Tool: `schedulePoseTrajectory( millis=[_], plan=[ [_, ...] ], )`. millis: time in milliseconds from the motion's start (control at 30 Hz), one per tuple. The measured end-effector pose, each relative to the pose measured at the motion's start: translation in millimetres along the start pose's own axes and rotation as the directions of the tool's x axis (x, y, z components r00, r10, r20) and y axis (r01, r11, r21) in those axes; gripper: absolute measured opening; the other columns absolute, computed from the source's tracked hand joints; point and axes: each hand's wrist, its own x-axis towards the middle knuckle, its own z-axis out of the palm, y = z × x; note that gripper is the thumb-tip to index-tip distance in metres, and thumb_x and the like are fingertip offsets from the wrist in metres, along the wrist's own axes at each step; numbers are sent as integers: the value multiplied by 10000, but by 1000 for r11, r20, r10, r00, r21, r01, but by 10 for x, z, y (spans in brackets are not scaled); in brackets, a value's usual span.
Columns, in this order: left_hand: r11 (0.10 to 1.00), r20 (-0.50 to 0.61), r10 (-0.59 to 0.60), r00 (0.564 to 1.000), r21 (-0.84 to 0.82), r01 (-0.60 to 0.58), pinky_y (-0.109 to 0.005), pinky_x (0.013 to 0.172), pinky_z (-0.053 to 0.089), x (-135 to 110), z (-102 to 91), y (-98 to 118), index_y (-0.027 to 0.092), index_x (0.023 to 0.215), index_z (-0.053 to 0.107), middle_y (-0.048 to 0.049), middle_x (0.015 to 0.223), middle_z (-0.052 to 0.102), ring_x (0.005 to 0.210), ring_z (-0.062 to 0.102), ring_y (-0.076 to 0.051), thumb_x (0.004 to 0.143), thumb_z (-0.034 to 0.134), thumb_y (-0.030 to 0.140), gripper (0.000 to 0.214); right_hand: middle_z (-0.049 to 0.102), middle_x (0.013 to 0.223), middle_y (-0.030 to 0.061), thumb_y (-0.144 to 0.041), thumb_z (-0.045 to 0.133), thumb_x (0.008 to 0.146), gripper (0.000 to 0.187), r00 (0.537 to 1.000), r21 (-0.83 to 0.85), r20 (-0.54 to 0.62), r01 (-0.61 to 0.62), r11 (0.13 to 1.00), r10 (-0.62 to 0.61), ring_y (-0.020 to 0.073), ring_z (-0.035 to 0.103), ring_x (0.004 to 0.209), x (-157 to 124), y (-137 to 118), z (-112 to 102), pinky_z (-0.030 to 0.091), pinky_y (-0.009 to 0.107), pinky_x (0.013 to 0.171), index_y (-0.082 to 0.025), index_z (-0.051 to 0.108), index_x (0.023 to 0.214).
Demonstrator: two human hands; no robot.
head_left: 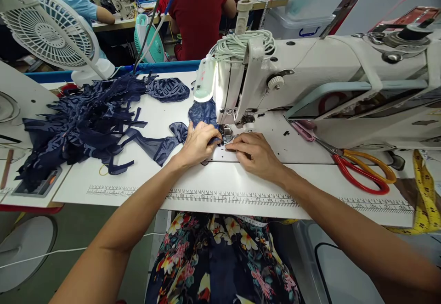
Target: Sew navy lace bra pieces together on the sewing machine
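Observation:
Under the needle area of a white sewing machine (237,88), navy lace fabric (203,112) lies by the presser foot (226,134). My left hand (200,144) rests on this fabric just left of the foot, its fingers bent and closed on the edge. A sheer navy strip with lace (156,148) trails out to the left of that hand. Just right of the foot is my right hand (257,154), index finger and thumb drawn together close to the machine bed. Whatever sits between those fingertips is too small to make out.
A navy lace heap (93,115) and a lace piece (168,89) lie left. Red-and-orange-handled scissors (361,171), pink-handled snips (301,130) and a yellow tape measure (423,194) lie right. A white fan (51,30) stands back left. Other people sit beyond the table.

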Motion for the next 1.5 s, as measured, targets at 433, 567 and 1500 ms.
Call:
schedulePoseTrajectory(
  millis=[433, 567, 1500],
  plan=[
    [1000, -40, 30, 999, -4, -30, -512, 1052, 207, -24, 6, 7, 208, 893, 636, -20, 904, 644, 966, 503, -221, 894, 510, 177, 129, 659, 926, 52, -66, 423, 944, 324, 997, -179, 80, 35, 983, -21, 201, 546, 879, 16, -61, -36, 355, 383, 808, -189, 663, 1123],
    [998, -45, 51, 998, 31, -49, -558, 1083, 171, -27, 5, 22, 202, 903, 631, -21, 895, 636, 969, 509, -222, 885, 503, 147, 140, 656, 923, 54, -66, 434, 938, 318, 996, -164, 86, 31, 986, -17, 203, 544, 883, 19, -59, -40, 354, 384, 816, -182, 664, 1124],
    [928, 22, 318, 948, 198, -316, -606, 1119, 265, -226, -128, -20, 194, 1170, 585, -71, 1132, 689, 1067, 625, -203, 869, 396, -28, 419, 699, 787, 36, 38, 413, 803, 531, 995, -287, 36, 95, 953, -88, 218, 582, 796, 62, -7, -43, 383, 446, 897, -201, 573, 1250]
  ],
)
